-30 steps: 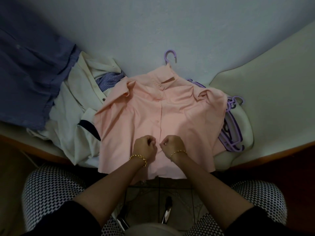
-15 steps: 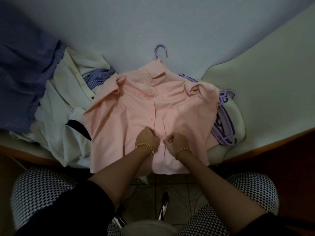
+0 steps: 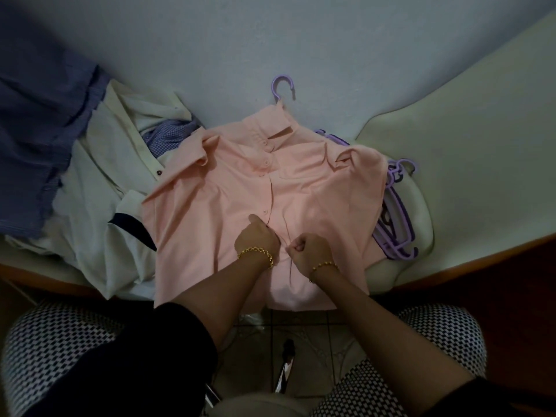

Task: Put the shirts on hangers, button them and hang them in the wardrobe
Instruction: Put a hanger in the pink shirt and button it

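Pink shirt [image 3: 316, 191] lies flat, front up, on the bed [image 3: 301, 40], already on a purple hanger [image 3: 282, 88] with the hook sticking out past the collar. Upper buttons look fastened. Left hand [image 3: 257, 239] and right hand [image 3: 307, 251] are side by side at the lower placket, fingers curled, each pinching the fabric. Spare purple hangers [image 3: 394, 218] are stacked just right of the shirt on a cream pillow [image 3: 421, 206]. White shirt [image 3: 99, 188] and blue shirt [image 3: 36, 145] are piled to the left.
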